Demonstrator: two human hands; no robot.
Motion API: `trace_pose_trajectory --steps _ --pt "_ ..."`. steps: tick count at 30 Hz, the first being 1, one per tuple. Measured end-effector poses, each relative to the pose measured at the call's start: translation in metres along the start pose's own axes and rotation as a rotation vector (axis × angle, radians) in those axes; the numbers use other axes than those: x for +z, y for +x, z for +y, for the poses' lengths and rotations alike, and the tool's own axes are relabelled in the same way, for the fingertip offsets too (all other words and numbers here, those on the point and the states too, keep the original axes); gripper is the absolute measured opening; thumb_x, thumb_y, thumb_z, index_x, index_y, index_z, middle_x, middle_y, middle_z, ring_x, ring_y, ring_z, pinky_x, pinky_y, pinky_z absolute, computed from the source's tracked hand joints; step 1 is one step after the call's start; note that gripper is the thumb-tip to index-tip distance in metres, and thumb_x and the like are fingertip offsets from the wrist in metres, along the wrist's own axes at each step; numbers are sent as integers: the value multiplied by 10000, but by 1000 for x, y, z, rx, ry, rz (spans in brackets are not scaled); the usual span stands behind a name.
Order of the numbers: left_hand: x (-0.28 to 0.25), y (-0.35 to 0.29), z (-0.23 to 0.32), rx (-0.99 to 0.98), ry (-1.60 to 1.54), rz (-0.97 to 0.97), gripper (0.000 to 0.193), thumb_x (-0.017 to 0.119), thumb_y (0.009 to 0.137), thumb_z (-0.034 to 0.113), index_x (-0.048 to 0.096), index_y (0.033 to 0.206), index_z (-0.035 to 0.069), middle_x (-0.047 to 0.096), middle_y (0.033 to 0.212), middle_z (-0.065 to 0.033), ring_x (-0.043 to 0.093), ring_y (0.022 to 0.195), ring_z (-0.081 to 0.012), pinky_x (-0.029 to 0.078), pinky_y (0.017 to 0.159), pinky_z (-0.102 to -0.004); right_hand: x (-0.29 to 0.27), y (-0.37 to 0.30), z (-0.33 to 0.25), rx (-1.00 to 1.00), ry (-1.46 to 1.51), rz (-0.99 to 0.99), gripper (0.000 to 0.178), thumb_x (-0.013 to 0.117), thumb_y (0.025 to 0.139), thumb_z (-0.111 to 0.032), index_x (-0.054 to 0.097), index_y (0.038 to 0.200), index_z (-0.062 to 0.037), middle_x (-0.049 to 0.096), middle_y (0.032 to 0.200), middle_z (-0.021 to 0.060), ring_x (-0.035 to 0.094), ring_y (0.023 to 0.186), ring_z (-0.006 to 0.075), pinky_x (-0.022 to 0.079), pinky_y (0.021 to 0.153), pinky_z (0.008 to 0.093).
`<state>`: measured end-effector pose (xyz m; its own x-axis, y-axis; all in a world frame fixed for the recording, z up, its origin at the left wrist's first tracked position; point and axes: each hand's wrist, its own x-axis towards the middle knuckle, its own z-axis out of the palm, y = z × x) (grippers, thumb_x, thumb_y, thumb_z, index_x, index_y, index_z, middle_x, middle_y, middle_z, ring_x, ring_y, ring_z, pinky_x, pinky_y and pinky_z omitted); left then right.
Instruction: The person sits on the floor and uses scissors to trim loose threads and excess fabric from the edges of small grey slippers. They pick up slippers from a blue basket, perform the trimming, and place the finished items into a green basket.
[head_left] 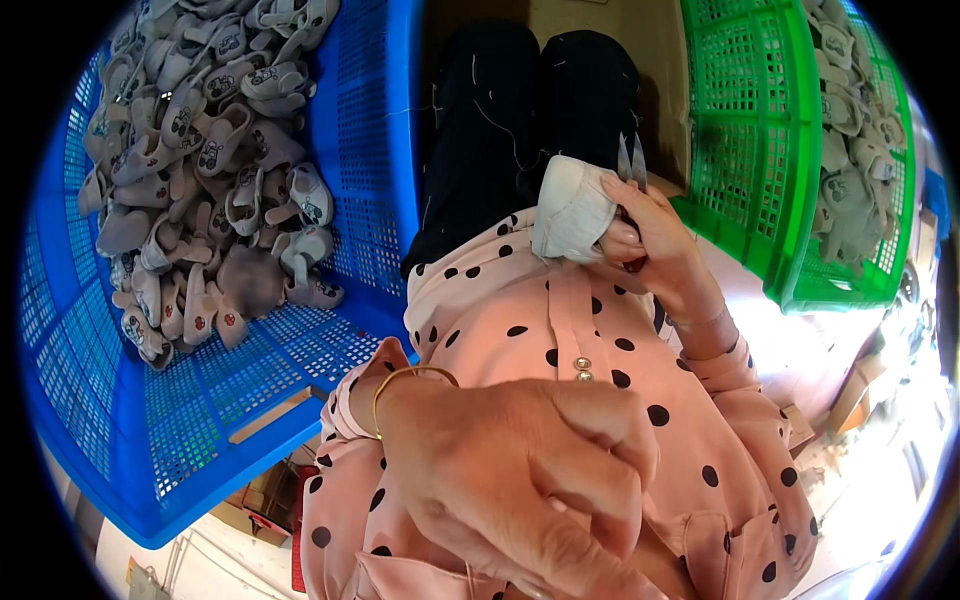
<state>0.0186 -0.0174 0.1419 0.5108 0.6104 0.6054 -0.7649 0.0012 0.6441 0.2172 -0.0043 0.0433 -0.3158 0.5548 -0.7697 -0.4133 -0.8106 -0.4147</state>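
My right hand is closed around a pair of scissors, whose metal blades stick out beyond the fingers, pointing away from me. The same hand pinches a small white fabric shoe beside the blades, over my lap. Raised close to the camera, my left hand has its fingers curled together, with a thin gold bangle on the wrist. Its fingertips point down toward the lower edge, and whatever they may pinch is hidden.
To my left stands a blue plastic basket heaped with small pale shoes bearing printed pictures. A green plastic basket at my right holds more pale shoes. Dark trousers with loose threads cover my legs between them.
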Motion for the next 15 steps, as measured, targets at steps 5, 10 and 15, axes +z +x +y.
trace_pose_trajectory --steps 5,10,15 --pt "-31 -13 3 -199 576 2 131 715 806 141 731 931 102 631 909 -25 544 868 -240 455 785 -389 -2 -5 9 -92 -100 -39 340 531 993 -280 490 705 -104 333 521 -55 230 439 43 182 432 222" --pt "-62 -47 -45 -532 1262 424 253 792 716 96 728 957 53 691 986 -78 601 984 -238 466 865 -329 2 -15 9 -110 -328 -56 289 516 1003 -278 569 831 -52 390 566 -65 267 472 32 228 443 214" --pt "-73 -62 -66 -465 1171 359 245 762 766 99 722 1000 39 706 981 -97 636 938 -260 517 802 -314 9 -15 18 -169 -437 -30 279 505 1012 -283 593 982 -20 421 582 -59 315 487 35 261 459 200"
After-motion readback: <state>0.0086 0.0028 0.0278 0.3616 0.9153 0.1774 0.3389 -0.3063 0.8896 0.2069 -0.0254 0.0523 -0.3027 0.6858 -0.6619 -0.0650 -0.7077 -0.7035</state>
